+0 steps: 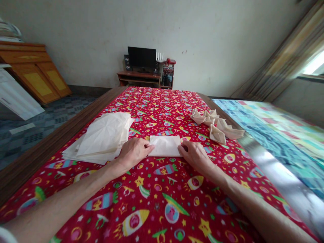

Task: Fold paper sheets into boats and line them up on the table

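A folded sheet of white paper (165, 146) lies as a small rectangle on the red patterned cloth, with faint creases on its top. My left hand (135, 150) pinches its left edge between thumb and fingers. At the right edge, my right hand (196, 153) grips the paper the same way, fingers curled. Left of the hands rests a stack of creased white paper sheets (103, 133). Several folded paper boats (205, 116) sit in a cluster to the right, one of them a smaller folded piece (217, 134) nearest to me.
The red cloth (157, 192) covers a table with a brown wooden edge (63, 140). Beyond it, a monitor (142, 57) and speakers stand on a small desk (139, 77). A bed (286, 135) lies at right; a wooden cabinet (35, 71) stands at left.
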Tool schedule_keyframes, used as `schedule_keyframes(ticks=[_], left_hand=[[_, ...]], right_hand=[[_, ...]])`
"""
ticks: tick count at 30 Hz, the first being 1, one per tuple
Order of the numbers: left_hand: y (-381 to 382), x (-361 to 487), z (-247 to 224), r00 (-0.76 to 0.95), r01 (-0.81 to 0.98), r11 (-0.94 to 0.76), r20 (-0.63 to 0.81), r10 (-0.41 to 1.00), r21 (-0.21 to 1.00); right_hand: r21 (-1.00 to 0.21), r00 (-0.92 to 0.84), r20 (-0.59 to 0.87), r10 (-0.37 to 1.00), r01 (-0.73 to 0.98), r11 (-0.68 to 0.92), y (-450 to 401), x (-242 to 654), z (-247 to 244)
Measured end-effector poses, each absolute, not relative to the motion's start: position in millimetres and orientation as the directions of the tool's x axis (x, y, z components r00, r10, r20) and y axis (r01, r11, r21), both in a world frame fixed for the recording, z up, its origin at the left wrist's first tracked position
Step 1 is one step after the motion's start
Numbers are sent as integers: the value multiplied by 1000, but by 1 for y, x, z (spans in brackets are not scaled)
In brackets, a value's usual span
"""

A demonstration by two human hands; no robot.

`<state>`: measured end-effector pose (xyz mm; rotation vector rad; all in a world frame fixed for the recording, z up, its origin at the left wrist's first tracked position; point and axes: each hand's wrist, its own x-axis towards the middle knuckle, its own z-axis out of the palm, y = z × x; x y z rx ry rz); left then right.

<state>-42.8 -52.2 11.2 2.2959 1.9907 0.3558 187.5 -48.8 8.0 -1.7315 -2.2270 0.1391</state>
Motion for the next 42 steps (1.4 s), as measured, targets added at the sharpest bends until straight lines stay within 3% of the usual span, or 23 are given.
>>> schedule_keyframes(ticks=[4,8,11,15,22,42], left_hand=[[-52,-45,12,148,949,-182,143,979,259],[-55,-46,8,186,919,-292,358,915,267],[-63,-42,6,402,838,-524,474,783,155],[-73,-33,1,711,632,-771,333,619,84],[-73,-31,-7,746,613,-778,222,627,138],[-73,-31,-9,750,613,-778,207,628,139]], right_hand=[[-250,-220,189,957,932,264,-48,187,7],[-238,-214,180,960,937,254,-47,187,8],[-238,-217,176,960,937,255,-47,187,9],[-242,-221,174,960,935,259,-47,188,8],[-252,-222,192,956,930,267,-46,188,5],[-257,-218,191,957,930,263,-45,187,8]])
